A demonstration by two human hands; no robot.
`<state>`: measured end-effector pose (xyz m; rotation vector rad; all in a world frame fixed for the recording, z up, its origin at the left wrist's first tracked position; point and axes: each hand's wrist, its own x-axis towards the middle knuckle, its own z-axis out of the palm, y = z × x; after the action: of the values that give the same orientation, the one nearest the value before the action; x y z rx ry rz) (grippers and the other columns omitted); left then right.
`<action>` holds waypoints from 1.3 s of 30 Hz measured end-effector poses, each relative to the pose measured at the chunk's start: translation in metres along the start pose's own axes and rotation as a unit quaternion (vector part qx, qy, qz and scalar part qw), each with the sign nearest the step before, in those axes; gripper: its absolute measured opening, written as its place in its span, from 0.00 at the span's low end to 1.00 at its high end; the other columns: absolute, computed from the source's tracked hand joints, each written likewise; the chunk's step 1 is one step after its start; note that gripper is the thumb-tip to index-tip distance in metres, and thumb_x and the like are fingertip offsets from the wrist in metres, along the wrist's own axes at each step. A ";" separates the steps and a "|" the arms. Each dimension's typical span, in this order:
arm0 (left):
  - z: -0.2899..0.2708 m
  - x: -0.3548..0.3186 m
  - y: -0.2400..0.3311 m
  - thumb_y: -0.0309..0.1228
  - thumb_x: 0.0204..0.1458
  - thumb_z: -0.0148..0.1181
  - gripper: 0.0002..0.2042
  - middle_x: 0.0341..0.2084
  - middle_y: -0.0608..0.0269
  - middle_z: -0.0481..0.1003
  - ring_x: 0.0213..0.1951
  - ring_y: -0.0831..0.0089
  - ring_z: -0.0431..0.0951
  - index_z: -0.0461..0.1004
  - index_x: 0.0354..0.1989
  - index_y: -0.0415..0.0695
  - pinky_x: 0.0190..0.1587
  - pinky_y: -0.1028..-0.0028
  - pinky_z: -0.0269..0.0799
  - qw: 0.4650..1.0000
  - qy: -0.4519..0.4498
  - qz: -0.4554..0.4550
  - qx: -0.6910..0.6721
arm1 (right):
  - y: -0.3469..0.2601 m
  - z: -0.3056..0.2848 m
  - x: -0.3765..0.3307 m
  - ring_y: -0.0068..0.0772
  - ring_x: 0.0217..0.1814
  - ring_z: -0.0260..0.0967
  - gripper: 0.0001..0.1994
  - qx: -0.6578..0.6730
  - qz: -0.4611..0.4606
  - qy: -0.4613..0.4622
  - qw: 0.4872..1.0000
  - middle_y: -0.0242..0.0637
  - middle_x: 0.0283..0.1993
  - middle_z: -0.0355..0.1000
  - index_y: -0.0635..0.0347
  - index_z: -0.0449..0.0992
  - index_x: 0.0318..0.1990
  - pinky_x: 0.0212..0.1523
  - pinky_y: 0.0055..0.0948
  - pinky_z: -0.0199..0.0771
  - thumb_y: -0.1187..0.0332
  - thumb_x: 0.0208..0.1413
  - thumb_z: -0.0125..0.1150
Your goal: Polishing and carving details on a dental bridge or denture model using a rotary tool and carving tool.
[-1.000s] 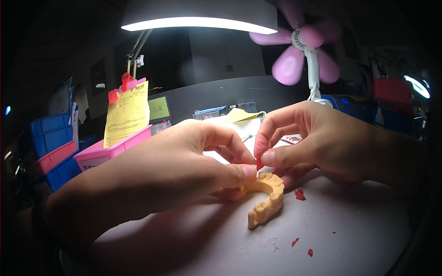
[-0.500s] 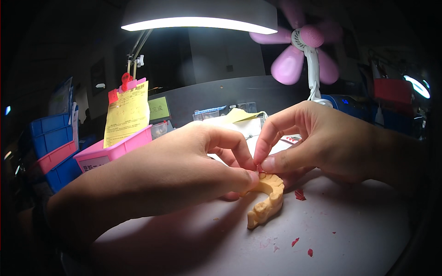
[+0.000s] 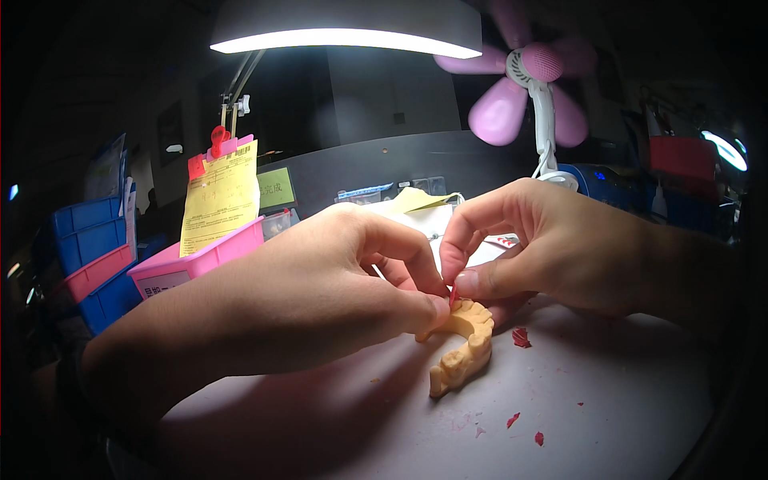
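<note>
Hands barely shifted: left hand (image 3: 320, 280) and right hand (image 3: 552, 244) keep pinching a red wax sliver (image 3: 454, 294) against the yellow dental cast (image 3: 462, 340); fitting unfinished.

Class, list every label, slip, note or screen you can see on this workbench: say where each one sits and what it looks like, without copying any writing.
Yellow paper slip: upright in the pink tray, left of the hands, held by red clips.
Green note: small rectangle on the dark back panel, right of the slip.
White label: small rectangle on the pink tray's front wall.
No screens can be made out.
</note>
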<state>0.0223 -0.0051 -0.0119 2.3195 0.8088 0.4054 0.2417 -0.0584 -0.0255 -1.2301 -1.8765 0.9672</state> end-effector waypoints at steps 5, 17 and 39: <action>-0.001 -0.003 0.004 0.30 0.58 0.68 0.12 0.37 0.55 0.83 0.40 0.76 0.81 0.80 0.43 0.33 0.42 0.77 0.73 1.000 0.002 -0.021 -0.002 | 0.000 0.001 0.002 0.22 0.39 0.77 0.05 0.005 0.006 0.007 1.000 0.38 0.47 0.74 0.65 0.76 0.44 0.39 0.22 0.84 0.73 0.65 0.64; -0.003 -0.006 0.000 0.32 0.60 0.69 0.14 0.43 0.55 0.79 0.46 0.74 0.80 0.79 0.47 0.34 0.48 0.77 0.77 0.996 0.024 -0.002 -0.085 | -0.003 0.002 0.000 0.27 0.38 0.79 0.06 0.058 0.013 0.027 0.998 0.42 0.44 0.73 0.66 0.75 0.44 0.37 0.27 0.86 0.73 0.64 0.63; -0.018 0.005 -0.022 0.30 0.69 0.56 0.19 0.37 0.66 0.74 0.35 0.82 0.74 0.66 0.64 0.38 0.39 0.78 0.75 0.842 -0.095 0.020 -0.530 | 0.007 -0.132 -0.115 0.23 0.27 0.76 0.21 -0.539 0.423 0.219 0.695 0.35 0.33 0.81 0.63 0.83 0.44 0.30 0.23 0.76 0.51 0.62 0.65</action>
<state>0.0080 0.0203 -0.0123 1.2934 0.2803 0.4683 0.3927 -0.1360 0.0166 -2.8554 -1.3555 -0.2833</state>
